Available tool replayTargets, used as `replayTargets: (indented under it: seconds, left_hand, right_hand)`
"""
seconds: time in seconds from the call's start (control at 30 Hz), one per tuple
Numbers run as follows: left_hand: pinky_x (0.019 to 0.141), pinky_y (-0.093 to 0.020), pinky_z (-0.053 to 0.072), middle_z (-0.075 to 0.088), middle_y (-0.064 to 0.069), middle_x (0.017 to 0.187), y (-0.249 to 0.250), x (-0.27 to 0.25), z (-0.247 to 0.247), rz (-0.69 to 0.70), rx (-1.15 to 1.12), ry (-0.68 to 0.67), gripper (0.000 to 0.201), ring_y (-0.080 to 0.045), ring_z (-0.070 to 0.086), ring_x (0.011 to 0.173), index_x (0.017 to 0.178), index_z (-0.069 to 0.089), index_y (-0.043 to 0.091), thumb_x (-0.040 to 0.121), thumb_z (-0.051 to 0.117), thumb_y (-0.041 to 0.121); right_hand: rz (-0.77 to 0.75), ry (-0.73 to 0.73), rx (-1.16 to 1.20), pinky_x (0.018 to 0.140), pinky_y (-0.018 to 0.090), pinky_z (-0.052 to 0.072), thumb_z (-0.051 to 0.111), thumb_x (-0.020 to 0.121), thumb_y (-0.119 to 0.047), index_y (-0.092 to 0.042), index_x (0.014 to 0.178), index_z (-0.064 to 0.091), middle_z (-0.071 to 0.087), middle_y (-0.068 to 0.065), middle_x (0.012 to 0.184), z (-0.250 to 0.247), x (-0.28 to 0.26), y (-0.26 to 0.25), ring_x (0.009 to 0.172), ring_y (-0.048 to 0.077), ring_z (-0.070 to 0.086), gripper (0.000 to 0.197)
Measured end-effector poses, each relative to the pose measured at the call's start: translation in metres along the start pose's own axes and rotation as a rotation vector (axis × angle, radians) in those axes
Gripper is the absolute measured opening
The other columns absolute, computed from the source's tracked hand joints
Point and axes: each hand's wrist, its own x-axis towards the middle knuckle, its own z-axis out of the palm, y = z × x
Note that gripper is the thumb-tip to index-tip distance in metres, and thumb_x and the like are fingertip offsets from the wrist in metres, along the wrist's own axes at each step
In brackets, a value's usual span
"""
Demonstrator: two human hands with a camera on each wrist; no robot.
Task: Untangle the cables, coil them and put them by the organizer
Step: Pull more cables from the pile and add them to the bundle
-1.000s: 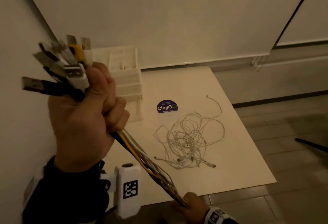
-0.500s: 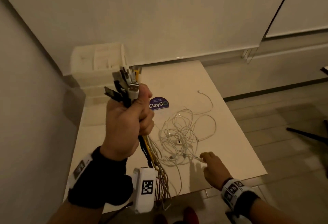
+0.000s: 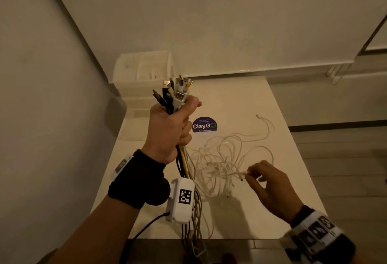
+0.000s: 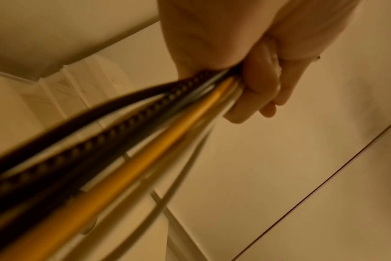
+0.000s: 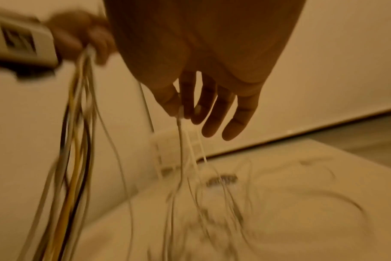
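Left hand fisted round bundle of cables, plugs up, tails hanging past counter near edge. Right hand at tangle's near-right side, thumb and forefinger pinching one white cable end, other fingers loose. White tangle at counter middle, between hands. Organizer at far left corner, beyond left hand. Right hand nearer tangle; likely pull runs toward near-right edge.

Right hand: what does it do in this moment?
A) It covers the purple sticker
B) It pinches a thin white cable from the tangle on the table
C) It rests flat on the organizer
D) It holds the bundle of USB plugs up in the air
B: the right hand pinches a thin white cable of the tangle, while the left hand grips the bundle.
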Motion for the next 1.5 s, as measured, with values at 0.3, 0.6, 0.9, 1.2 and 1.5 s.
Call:
replayTargets:
  seconds: [0.3,0.6,0.9,1.2,1.5]
  left_hand:
    - [0.042,-0.022,0.015,0.033,-0.001,0.058,-0.029,0.008,0.016,-0.064,0.044,-0.028,0.022,-0.013,0.028,0.05,0.093,0.073,0.015,0.092,0.058,0.032]
    - [0.042,-0.021,0.012,0.023,-0.004,0.062,-0.027,0.03,-0.004,-0.002,-0.118,0.012,0.039,-0.018,0.014,0.052,0.11,0.065,0.002,0.086,0.064,0.032]
    - [0.038,-0.018,0.024,0.042,0.009,0.047,-0.017,0.04,-0.01,0.095,0.005,0.093,0.025,-0.008,0.029,0.037,0.078,0.063,0.007,0.086,0.062,0.031]
    - [0.069,-0.045,0.058,0.066,-0.006,0.067,0.016,0.048,-0.041,0.272,-0.116,0.212,0.028,-0.027,0.07,0.075,0.073,0.065,0.019,0.089,0.052,0.039]
    - [0.039,-0.018,0.019,0.031,0.006,0.049,0.057,0.029,-0.064,0.385,-0.112,0.233,0.03,-0.008,0.022,0.038,0.075,0.051,0.019,0.095,0.049,0.041]
  right_hand:
    - [0.131,0.174,0.736,0.059,0.049,0.054,0.041,0.102,-0.021,-0.007,0.099,0.04,0.054,0.011,0.069,-0.051,0.131,-0.112,0.058,0.03,0.053,0.014]
    - [0.2,0.176,0.949,0.063,0.039,0.053,0.057,0.087,0.009,-0.001,0.094,0.057,0.057,0.009,0.081,-0.003,0.134,-0.15,0.063,0.021,0.057,0.012]
    - [0.076,0.117,0.778,0.052,0.038,0.051,0.062,0.09,-0.004,-0.006,0.094,0.04,0.06,0.018,0.074,0.008,0.129,-0.14,0.053,0.029,0.058,0.022]
    - [0.065,-0.143,0.481,0.062,0.02,0.046,0.049,0.099,-0.017,-0.013,0.086,0.066,0.06,-0.003,0.064,0.054,0.091,-0.08,0.061,0.006,0.056,0.022]
    - [0.218,-0.093,0.338,0.054,0.021,0.032,0.049,0.085,-0.058,-0.013,0.055,0.044,0.036,-0.006,0.05,0.067,0.078,-0.031,0.049,0.005,0.035,0.055]
